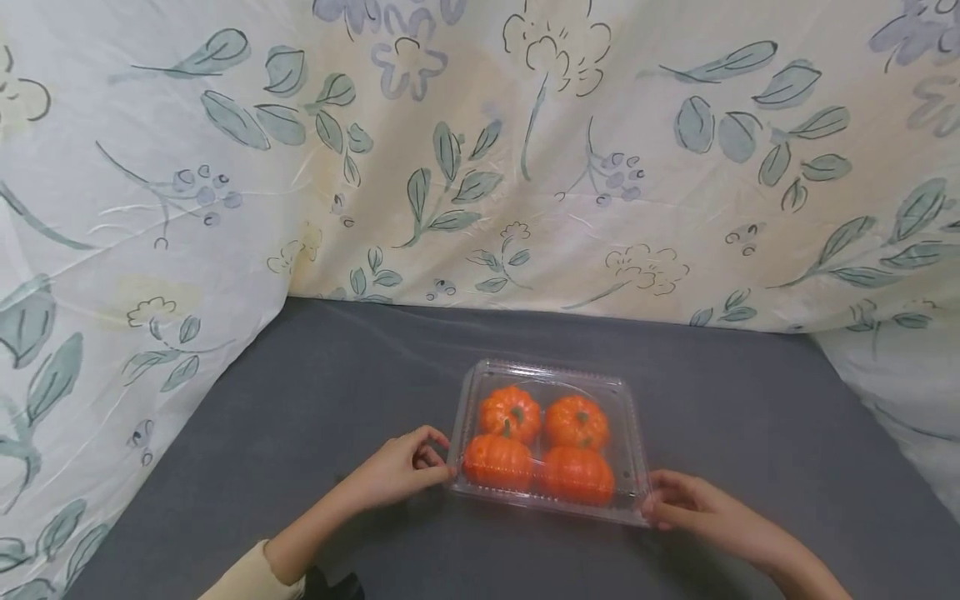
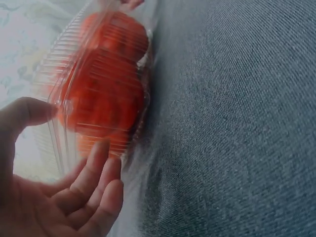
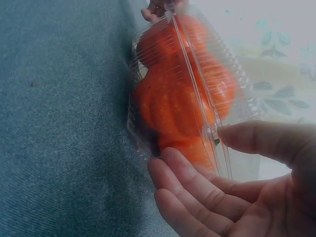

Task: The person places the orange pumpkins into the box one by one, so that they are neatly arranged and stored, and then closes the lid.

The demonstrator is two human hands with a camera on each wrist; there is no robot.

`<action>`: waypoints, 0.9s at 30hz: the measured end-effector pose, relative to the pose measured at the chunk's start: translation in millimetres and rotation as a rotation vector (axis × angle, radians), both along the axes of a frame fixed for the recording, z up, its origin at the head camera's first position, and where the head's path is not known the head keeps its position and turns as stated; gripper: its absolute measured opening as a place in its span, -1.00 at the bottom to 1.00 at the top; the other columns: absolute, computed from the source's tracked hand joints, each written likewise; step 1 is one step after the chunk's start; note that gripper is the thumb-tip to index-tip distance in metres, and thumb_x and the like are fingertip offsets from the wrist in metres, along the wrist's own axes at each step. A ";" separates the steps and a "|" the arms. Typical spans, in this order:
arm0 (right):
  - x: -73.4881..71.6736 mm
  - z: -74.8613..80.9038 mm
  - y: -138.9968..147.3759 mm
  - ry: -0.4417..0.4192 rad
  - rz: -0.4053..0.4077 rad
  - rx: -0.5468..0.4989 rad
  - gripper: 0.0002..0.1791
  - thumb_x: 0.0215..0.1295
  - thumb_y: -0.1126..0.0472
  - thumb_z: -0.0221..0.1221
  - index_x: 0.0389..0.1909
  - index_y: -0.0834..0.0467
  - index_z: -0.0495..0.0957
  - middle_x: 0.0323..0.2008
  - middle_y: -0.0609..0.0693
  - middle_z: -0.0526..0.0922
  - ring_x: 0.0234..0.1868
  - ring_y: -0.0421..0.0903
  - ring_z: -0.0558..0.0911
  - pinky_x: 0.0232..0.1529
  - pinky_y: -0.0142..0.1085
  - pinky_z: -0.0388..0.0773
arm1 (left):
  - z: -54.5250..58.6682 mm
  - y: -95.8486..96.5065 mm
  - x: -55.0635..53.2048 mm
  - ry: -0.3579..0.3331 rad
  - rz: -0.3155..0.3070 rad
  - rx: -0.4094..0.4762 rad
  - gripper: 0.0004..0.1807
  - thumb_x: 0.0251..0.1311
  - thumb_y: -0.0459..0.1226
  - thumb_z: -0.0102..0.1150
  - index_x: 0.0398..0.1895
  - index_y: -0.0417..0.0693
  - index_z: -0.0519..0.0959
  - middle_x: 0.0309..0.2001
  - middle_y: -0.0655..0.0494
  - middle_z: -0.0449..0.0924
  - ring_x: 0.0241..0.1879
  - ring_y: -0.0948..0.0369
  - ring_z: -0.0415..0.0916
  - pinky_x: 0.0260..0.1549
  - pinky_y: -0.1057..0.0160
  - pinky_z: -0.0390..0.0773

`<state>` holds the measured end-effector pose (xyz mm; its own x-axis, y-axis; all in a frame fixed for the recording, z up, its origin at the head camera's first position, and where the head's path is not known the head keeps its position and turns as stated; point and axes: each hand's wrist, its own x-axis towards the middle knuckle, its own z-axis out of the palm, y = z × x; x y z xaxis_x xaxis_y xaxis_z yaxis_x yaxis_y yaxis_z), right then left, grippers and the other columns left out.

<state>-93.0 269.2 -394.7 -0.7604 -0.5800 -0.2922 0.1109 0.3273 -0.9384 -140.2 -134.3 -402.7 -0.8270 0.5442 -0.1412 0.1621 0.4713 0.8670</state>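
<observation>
A clear plastic clamshell box (image 1: 551,371) with a ribbed rim lies on the dark cloth, its lid down. Inside sit several small orange pumpkins (image 1: 498,461) with green stems, set in two rows. My left hand (image 1: 401,468) holds the box at its near left corner. In the left wrist view the thumb (image 2: 37,111) presses the rim while the curled fingers lie along the side wall. At the near right corner my right hand (image 1: 705,510) grips the box the same way, its thumb (image 3: 256,140) on the rim and its fingers against the side below.
Dark grey cloth (image 1: 337,375) covers the table around the box. A pale curtain with leaf and flower prints (image 1: 465,250) hangs behind it and along both sides. A small black object (image 1: 333,585) shows beside the left sleeve (image 1: 258,575) at the bottom edge.
</observation>
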 end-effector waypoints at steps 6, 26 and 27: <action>-2.0 0.9 -2.6 0.035 0.004 0.006 -0.59 0.41 0.27 -0.09 -0.02 0.62 0.25 -0.19 0.11 0.60 -0.21 -0.27 0.59 -0.22 -0.35 0.53 | -0.2 0.1 0.2 -0.014 -0.055 0.028 -0.74 0.24 -0.10 0.06 -0.46 -0.09 0.55 -0.66 0.18 0.47 -0.66 0.34 0.28 -0.66 0.39 0.22; 3.6 1.3 -4.4 -0.114 -0.052 0.008 -0.63 0.43 0.16 -0.13 -0.07 0.43 0.40 -0.17 0.22 0.61 -0.16 -0.11 0.62 -0.16 -0.32 0.54 | -15.6 0.2 2.4 -0.102 -0.118 0.176 -0.62 0.31 -0.20 -0.01 -0.56 -0.33 0.50 -0.64 0.19 0.44 -0.59 0.33 0.41 -0.53 0.38 0.41; 3.4 1.7 -4.2 -0.136 -0.056 0.012 -0.61 0.43 0.15 -0.13 -0.04 0.43 0.40 -0.17 0.21 0.62 -0.16 -0.10 0.62 -0.16 -0.32 0.54 | -16.0 0.4 3.3 -0.096 -0.110 0.181 -0.63 0.31 -0.21 -0.01 -0.56 -0.32 0.50 -0.63 0.19 0.44 -0.59 0.33 0.41 -0.53 0.38 0.41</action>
